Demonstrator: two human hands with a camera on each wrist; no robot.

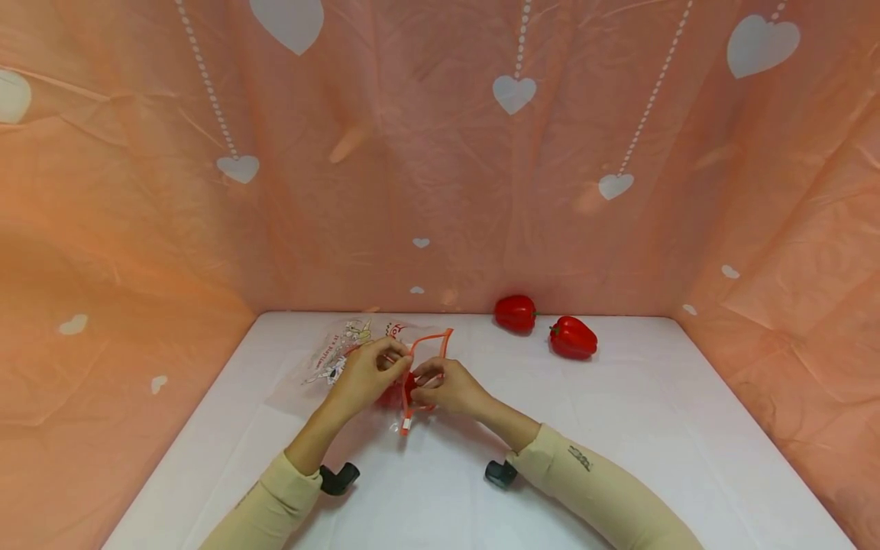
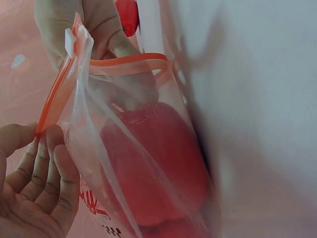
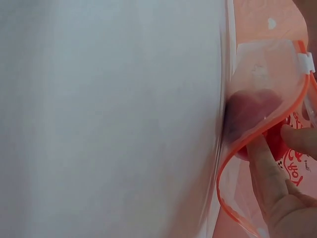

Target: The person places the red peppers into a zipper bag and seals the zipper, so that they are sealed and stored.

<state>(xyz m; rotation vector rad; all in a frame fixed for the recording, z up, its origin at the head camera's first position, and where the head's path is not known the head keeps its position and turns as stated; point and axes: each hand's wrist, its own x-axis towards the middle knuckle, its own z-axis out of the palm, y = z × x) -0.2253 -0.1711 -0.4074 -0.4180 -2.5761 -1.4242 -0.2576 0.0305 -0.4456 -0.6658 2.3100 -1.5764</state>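
While your left hand (image 1: 371,372) pinches the bag (image 1: 297,387)'s orange rim (image 2: 129,60), likely to spread it, your right hand (image 1: 451,388) reaches in to the red pepper (image 2: 158,166), fingers parted, grip unclear.

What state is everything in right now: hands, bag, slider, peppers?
Left grip: pinching the orange rim
Right grip: fingers inside the bag mouth; firmness of hold unclear
Clear printed zip bag: open, at least one pepper inside
White slider: at one end of the rim
Bagged red bell pepper: inside, under the right fingers
Left loose red bell pepper: on its side, unbagged
Right loose red bell pepper: on its side, unbagged
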